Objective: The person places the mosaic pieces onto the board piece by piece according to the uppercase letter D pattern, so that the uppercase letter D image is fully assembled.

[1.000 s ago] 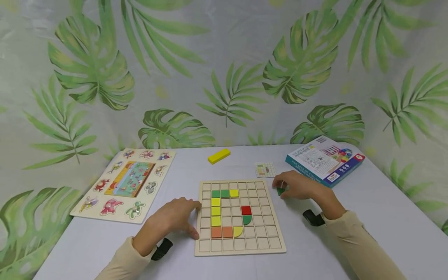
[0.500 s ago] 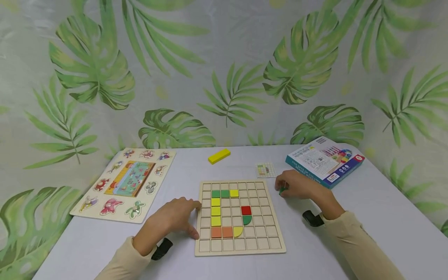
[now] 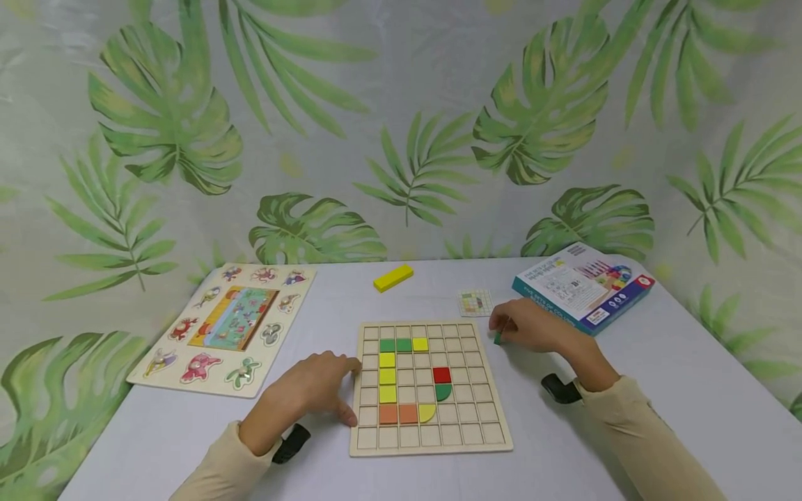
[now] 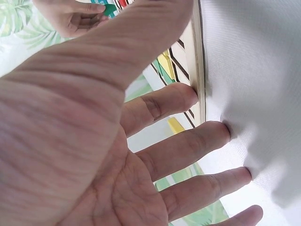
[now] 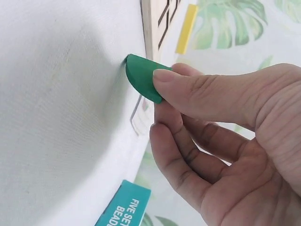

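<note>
Between thumb and fingers, my right hand (image 3: 529, 325) pinches a green quarter-circle tile (image 5: 142, 77), just right of the wooden grid board (image 3: 451, 436). In the right wrist view one corner of the tile meets, or nearly meets, the white cloth. My left hand (image 3: 313, 384) rests at the board's left edge, thumb and index finger spread along it and the other fingertips on the cloth. Set in the grid are green and yellow squares, orange squares (image 3: 397, 414), a red square (image 3: 441, 375), a green quarter-circle (image 3: 443, 392) and a yellow one (image 3: 427, 413).
A small printed pattern card (image 3: 475, 303) lies behind the board. Farther back is a yellow block (image 3: 393, 278). An animal peg puzzle (image 3: 143, 372) occupies the left side; a teal-and-white box (image 3: 583, 287) stands at the back right, beyond my right hand.
My right fingers have turned the green quarter-circle tile, which now stands more on edge near the same spot. My left hand and the board stay in place.
</note>
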A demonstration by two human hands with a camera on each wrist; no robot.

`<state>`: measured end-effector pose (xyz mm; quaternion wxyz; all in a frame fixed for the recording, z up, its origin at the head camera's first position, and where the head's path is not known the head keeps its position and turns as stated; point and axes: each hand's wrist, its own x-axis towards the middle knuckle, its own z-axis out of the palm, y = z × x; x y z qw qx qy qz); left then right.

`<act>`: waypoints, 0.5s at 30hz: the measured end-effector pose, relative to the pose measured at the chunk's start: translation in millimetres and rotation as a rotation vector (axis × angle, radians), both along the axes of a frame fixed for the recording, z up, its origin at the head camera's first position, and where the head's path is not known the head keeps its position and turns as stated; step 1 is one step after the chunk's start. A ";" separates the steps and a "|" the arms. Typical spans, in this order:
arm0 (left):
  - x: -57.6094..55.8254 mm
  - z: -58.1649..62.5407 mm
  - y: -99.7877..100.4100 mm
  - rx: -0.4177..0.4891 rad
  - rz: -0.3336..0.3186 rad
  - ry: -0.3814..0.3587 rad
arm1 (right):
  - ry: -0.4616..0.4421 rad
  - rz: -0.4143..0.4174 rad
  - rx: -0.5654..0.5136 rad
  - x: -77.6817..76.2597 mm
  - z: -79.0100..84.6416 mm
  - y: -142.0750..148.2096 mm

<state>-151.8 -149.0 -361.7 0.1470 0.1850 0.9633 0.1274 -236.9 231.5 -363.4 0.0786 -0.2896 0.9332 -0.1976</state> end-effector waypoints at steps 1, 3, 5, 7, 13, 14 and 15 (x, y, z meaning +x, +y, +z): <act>-0.2 0.0 0.0 -0.001 0.000 0.000 | -0.003 -0.004 0.003 -0.4 0.0 -1.0; -0.4 -0.2 0.1 -0.002 0.001 0.000 | -0.009 -0.006 0.014 -1.3 -0.7 -3.0; -0.5 -0.4 0.2 -0.004 0.003 0.002 | -0.010 -0.006 0.035 -2.3 -2.5 -4.5; -0.7 -0.6 0.4 -0.006 0.004 0.002 | -0.007 -0.007 0.054 -2.7 -4.6 -5.6; -0.1 -0.2 1.2 -0.010 0.006 -0.001 | 0.058 0.050 0.046 -0.6 -8.3 -6.8; 0.0 -0.1 1.3 -0.010 0.007 -0.002 | 0.070 0.066 0.033 -0.3 -8.6 -7.6; 0.1 0.1 1.3 -0.010 0.008 -0.002 | 0.078 0.080 0.020 0.2 -8.4 -8.8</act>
